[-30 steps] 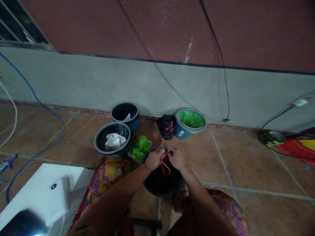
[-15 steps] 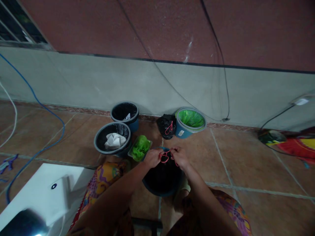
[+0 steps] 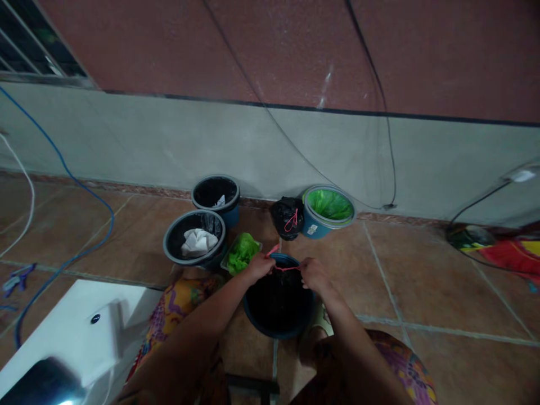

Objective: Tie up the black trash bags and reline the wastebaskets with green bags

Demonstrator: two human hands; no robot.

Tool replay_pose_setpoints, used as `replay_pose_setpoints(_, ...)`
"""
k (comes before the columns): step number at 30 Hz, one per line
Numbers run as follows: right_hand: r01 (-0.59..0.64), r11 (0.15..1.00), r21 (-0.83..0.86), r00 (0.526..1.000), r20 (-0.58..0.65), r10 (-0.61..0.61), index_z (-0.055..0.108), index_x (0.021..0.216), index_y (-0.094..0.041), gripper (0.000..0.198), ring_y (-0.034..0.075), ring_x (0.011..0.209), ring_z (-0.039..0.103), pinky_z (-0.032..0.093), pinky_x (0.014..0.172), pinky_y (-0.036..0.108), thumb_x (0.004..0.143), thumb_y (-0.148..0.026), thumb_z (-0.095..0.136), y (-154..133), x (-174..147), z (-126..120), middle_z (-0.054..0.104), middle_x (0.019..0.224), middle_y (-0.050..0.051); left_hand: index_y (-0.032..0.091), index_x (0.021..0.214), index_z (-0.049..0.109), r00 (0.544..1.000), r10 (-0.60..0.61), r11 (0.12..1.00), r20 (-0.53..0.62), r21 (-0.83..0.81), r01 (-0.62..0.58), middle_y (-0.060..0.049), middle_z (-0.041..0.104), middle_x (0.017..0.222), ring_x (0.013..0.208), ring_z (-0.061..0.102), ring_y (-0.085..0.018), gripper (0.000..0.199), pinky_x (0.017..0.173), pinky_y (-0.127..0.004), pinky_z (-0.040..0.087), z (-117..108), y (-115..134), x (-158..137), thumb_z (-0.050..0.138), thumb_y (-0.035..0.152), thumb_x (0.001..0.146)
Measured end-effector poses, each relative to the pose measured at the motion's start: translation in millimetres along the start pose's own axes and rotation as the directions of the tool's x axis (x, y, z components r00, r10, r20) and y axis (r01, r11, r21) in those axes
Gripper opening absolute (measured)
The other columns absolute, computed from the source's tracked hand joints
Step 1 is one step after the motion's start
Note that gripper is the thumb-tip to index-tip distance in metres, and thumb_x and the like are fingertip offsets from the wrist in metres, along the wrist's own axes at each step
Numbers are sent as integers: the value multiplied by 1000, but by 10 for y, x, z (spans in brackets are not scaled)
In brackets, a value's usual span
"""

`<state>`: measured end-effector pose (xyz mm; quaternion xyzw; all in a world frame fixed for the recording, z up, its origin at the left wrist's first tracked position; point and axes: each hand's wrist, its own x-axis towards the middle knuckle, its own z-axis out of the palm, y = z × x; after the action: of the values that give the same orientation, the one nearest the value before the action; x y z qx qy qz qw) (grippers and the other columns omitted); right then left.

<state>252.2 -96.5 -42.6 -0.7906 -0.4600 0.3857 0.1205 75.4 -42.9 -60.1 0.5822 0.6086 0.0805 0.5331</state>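
A red drawstring [image 3: 287, 269] stretches across the top of a dark bin [image 3: 270, 331] that stands on the floor between my legs. My left hand [image 3: 260, 265] is closed on one side of the drawstring, and a short end sticks up past the fingers. On the other side, my right hand [image 3: 313, 274] pinches it near the bin's right rim. Under the drawstring the bin's inside is black; a black plastic bag [image 3: 282, 281] seems to be in it, but details are lost in shadow.
Beyond stand two bins, one with white crumpled paper [image 3: 199, 243], and a tray of green lettuce-like leaves [image 3: 242, 253]. By the wall are a tied black bag [image 3: 287, 216] and a green-lined bin [image 3: 329, 203]. A white table [image 3: 59, 315] is at left; a blue cable [image 3: 90, 247] crosses the floor.
The loose loops of red drawstring between my hands are gone; it is now drawn straight. My hands have moved slightly apart, the left one to the left and the right one a little right.
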Motion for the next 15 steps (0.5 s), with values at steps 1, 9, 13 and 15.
replay_pose_setpoints(1,-24,997,71,1000,19,22,67,86,-14,19,13,54,61,47,52,22,85,-16,49,-22,-11,-7,65,63,5,14,64,63,1000,-3,987,18,-163,6,1,55,52,50,53,-10,21,49,-21,34,12,11,-10,54,24,81)
replay_pose_setpoints(9,181,793,582,979,-33,-199,67,75,-16,17,10,49,52,44,47,21,70,-32,64,-109,-30,-35,60,60,-2,13,72,63,968,153,785,201,-620,4,2,58,59,50,50,-7,35,52,-20,36,147,2,-20,75,46,66)
replay_pose_setpoints(13,202,701,684,966,-20,-258,68,78,-15,30,11,52,57,48,52,24,61,-39,74,-167,-73,-61,65,64,0,13,72,67,913,330,819,240,-554,-150,6,55,57,52,45,-6,24,55,-20,34,184,-22,8,79,25,55)
replay_pose_setpoints(15,207,677,706,958,-8,-285,69,79,-15,34,11,53,58,49,54,25,60,-42,76,-192,-91,-61,65,62,0,13,70,67,893,394,835,217,-490,-250,5,56,60,56,46,-7,19,58,-21,35,207,-36,13,78,23,58)
